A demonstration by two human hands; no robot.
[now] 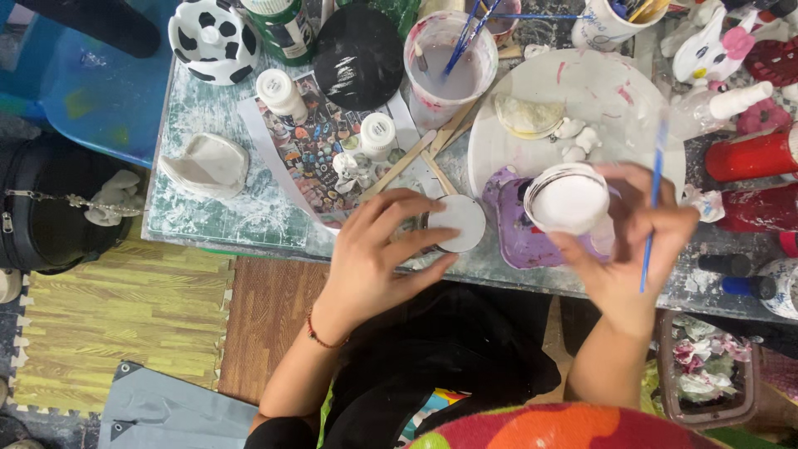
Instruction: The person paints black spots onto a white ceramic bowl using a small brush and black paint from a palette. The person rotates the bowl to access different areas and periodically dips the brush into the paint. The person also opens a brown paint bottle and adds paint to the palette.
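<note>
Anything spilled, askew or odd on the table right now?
No fresh spill shows. The table and round white board carry dried paint smears. The right hand holds a white jar tipped toward the camera; the left hand touches its lid.

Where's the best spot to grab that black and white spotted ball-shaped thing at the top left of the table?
Probably from straight above, fingers spread around the widest part of the spotted ball. Its round body offers no handle, only a small white knob on top, and a green bottle crowds its right side, so the open left side gives more room.
</note>
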